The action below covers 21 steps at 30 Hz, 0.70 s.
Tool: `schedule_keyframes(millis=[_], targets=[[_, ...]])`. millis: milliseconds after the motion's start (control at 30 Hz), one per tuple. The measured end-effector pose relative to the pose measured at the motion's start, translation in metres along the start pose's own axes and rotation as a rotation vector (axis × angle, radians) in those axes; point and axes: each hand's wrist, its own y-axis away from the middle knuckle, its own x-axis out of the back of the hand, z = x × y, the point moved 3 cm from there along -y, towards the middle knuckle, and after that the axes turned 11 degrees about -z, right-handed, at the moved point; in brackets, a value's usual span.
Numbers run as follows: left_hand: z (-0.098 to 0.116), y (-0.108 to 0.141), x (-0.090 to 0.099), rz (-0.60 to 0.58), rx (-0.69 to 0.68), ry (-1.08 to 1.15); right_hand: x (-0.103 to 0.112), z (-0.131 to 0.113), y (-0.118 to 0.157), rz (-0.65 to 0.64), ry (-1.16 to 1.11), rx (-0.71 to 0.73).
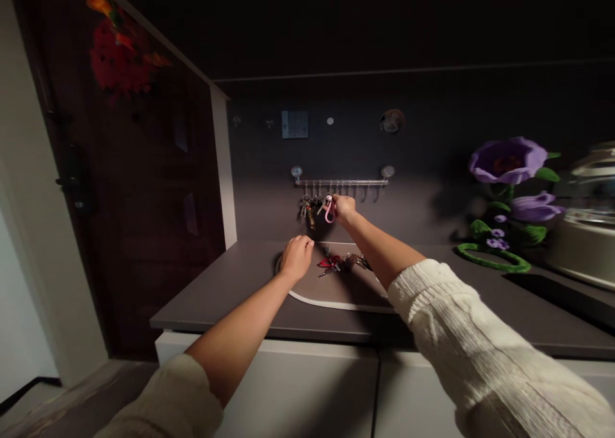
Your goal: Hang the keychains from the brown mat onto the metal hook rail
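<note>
Status of the keys: partly on the hooks, by inspection. One key set with a patterned tag hangs from the hook rail, to the left of the right hand's fingers. A second set, with a pink strap, is at hook level in those fingers; whether its ring is seated on a hook cannot be determined. Below them, a red-tagged key set and a further key bunch lie off the hooks, on the light-rimmed tray. The work is judged to be midway, with at least these two groups still lying on the tray.

Right hand: the fingers are closed in a pinch at the top of the pink-strapped set, just under the rail. The strap hangs beside the fingertips, and a key shows to their left.

Left hand: the fingers are bent and close together, over the left part of the tray. No object is seen in them; the palm side is hidden, so their exact closure and any contact with the tray cannot be told.

The tray rests on the tabletop. A purple flower stands well to the right of both hands' fingers.
</note>
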Motion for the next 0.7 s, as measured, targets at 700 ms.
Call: schedule_keyframes(millis=[700], targets=[[-0.002, -0.001, 0.001, -0.012, 0.027, 0.009, 0.026, 0.025, -0.029, 0.062, 0.54, 0.166]])
